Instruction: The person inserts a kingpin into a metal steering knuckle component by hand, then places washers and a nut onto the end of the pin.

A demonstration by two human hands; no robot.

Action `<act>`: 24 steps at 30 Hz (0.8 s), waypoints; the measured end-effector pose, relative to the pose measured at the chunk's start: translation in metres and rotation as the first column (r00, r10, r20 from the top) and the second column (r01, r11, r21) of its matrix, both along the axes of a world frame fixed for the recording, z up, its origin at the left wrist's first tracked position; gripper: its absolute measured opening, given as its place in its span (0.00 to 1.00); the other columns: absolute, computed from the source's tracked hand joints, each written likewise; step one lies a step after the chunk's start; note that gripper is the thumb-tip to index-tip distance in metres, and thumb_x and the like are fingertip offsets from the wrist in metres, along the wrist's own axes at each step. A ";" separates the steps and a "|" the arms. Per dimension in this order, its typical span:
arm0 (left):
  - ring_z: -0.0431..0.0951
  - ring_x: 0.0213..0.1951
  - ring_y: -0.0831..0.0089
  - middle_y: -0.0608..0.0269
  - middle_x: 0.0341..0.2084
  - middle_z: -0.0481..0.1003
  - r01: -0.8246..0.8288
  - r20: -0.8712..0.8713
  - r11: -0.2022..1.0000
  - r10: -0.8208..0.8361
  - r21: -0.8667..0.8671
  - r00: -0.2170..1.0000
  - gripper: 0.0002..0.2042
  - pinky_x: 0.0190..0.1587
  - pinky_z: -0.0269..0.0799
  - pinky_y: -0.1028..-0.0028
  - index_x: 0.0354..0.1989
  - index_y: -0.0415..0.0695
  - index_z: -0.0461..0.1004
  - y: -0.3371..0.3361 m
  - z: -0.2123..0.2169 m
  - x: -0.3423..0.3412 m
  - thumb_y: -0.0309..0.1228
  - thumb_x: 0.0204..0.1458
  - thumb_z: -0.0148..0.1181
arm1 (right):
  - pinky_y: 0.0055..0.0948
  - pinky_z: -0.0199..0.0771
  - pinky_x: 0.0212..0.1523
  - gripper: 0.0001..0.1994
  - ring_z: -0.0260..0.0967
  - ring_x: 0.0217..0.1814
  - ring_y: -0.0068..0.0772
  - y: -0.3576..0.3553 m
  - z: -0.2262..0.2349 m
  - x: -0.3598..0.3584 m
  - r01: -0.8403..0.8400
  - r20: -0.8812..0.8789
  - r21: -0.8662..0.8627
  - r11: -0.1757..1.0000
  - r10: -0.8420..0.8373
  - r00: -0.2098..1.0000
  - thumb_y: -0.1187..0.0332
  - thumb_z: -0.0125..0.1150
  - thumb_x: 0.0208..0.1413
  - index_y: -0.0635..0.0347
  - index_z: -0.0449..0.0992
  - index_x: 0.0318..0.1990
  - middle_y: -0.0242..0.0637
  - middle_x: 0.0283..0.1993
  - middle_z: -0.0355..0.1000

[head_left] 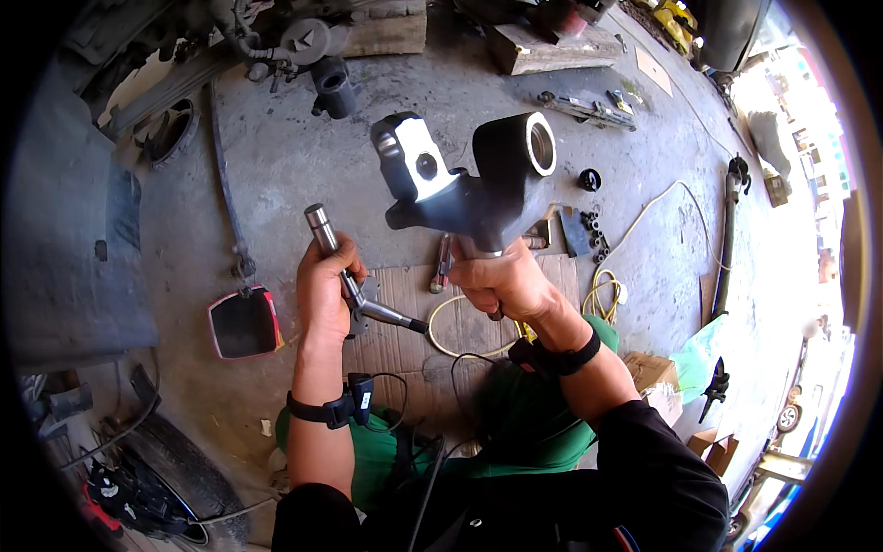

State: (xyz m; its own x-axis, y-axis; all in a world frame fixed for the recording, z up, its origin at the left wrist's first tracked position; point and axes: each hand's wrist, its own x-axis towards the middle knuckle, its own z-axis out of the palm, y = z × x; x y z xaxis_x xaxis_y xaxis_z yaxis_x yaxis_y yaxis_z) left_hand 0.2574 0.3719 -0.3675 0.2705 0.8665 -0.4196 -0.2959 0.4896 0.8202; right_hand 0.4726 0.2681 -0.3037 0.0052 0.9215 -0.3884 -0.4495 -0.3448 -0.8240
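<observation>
My right hand (506,279) is closed around the lower stem of a black steering knuckle (474,202), raised in front of me. The knuckle has a bright machined face with a hole at its left and a thick bored boss at its right. In my left hand (322,293) is a steel spindle (321,230), its smooth round end tilted up and left. A tapered, dark-tipped arm of it points down to the right below the fingers. The two parts are apart. Part of the spindle's middle is hidden by my fingers.
A flattened cardboard sheet (395,287) lies on the concrete floor under my hands, with a yellow cord (436,329) on it. Several small dark rings (598,241) are at right. A dark cylindrical fitting (333,90) stands ahead, near a wooden block (543,53). A tyre (184,460) lies lower left.
</observation>
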 end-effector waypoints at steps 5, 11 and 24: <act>0.66 0.27 0.83 0.73 0.24 0.69 0.089 -0.223 0.973 -0.040 0.215 0.974 0.02 0.33 0.62 0.79 0.34 0.43 0.74 -0.006 0.000 0.015 0.23 0.54 0.59 | 0.22 0.50 0.10 0.11 0.53 0.09 0.21 -0.007 0.003 -0.003 -0.038 -0.037 -0.064 0.997 0.035 0.999 0.83 0.62 0.46 0.64 0.66 0.35 0.31 0.17 0.59; 0.72 0.44 0.81 0.70 0.41 0.76 0.244 -0.359 0.889 -0.099 0.387 0.928 0.14 0.50 0.66 0.78 0.49 0.40 0.74 -0.002 -0.014 0.014 0.17 0.54 0.56 | 0.22 0.54 0.13 0.07 0.56 0.12 0.19 -0.010 0.015 -0.016 -0.167 -0.015 -0.061 0.984 0.166 0.986 0.78 0.64 0.48 0.63 0.69 0.28 0.29 0.17 0.62; 0.79 0.38 0.69 0.59 0.34 0.81 0.437 -0.572 0.570 0.071 0.696 0.817 0.10 0.46 0.72 0.68 0.39 0.39 0.79 -0.001 -0.018 0.016 0.30 0.52 0.58 | 0.23 0.58 0.15 0.12 0.60 0.15 0.19 -0.017 0.020 -0.022 -0.270 0.110 -0.095 0.958 0.280 0.954 0.71 0.66 0.45 0.67 0.72 0.36 0.30 0.17 0.64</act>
